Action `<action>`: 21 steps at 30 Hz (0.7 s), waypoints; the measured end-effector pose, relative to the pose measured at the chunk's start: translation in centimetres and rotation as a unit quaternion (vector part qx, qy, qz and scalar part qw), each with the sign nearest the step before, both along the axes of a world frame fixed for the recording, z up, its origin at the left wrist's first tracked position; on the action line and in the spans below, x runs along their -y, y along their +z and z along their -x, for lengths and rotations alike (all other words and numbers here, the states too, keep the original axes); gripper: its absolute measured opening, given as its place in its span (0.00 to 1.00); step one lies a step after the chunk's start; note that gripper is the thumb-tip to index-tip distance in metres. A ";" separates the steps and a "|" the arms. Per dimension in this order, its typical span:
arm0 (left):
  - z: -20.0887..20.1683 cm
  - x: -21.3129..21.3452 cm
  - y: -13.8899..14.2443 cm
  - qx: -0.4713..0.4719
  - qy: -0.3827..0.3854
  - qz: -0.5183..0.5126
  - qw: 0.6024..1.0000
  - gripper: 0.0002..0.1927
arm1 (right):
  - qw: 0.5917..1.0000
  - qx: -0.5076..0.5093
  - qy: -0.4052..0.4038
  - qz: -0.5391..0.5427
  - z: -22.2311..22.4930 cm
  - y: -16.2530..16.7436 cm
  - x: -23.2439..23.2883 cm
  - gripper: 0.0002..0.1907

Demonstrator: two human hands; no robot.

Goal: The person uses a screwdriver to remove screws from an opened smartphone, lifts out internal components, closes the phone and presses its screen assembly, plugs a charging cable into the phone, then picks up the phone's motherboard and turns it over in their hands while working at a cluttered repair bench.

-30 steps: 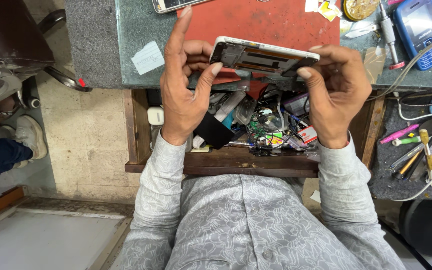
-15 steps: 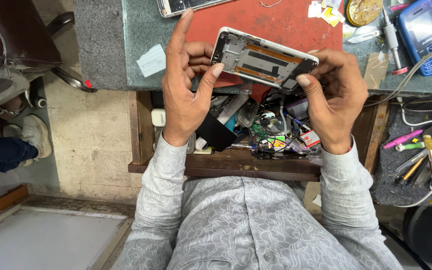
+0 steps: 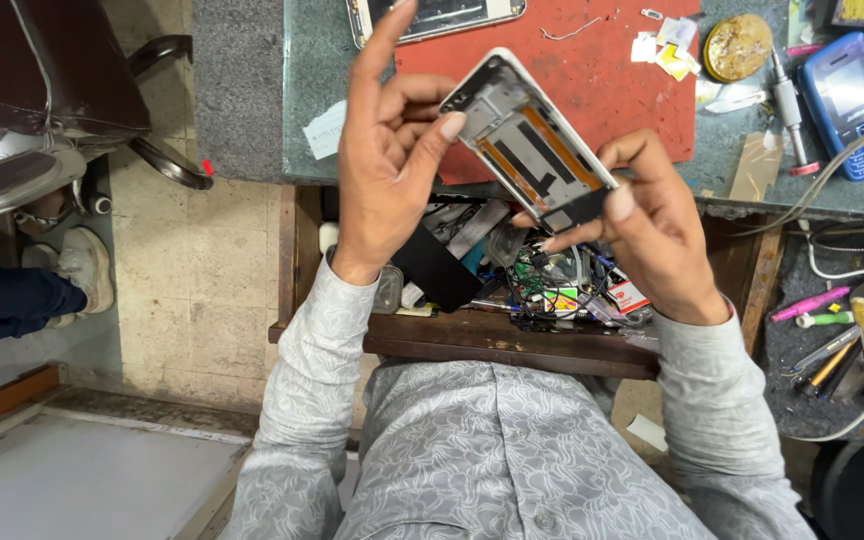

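Head view, only one. Both hands up over the front edge of the bench [image 3: 252, 120], holding a white phone frame [image 3: 530, 150] tilted, inner side up, with orange flex strips and dark patches showing. Left hand [image 3: 387, 160] grips the upper end: thumb pressed on the frame's edge, fingers curled behind, index finger stuck straight up and off the part. Right hand [image 3: 652, 235] pinches the lower end, thumb on top near the corner, other fingers under it. Frame is off the surface, above an open drawer [image 3: 512, 335] crammed with wires, small boards and scraps.

Handling, as a guess: light, thin, rigid but likely bends if twisted; flex strips look fragile, so best held by the white rim, not the middle.

Around: red mat [image 3: 602, 80] on the bench, another opened phone [image 3: 442, 15] at its top edge, blue keypad phone [image 3: 852, 105] at right, round tin [image 3: 739, 45], tools and pens [image 3: 842, 345] at far right. Another person's shoe [image 3: 77, 275] on the floor, left.
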State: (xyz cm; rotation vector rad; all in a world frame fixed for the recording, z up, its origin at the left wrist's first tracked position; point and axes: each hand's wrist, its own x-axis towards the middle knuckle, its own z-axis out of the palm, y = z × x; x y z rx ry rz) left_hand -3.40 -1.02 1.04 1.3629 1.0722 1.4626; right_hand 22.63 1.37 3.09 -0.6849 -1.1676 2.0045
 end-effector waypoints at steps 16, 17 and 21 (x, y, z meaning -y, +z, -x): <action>5.1 -3.9 1.1 -0.328 0.253 -0.009 0.910 0.20 | 0.997 0.002 -0.062 -0.047 0.0 0.2 -1.1 0.35; 5.5 -4.2 0.8 -0.345 0.256 0.003 0.903 0.20 | 0.995 -0.008 -0.073 -0.070 0.0 0.0 -0.8 0.33; 5.9 -5.7 0.1 -0.397 0.262 0.023 0.879 0.19 | 0.983 -0.018 -0.112 -0.146 0.0 -0.9 -0.3 0.28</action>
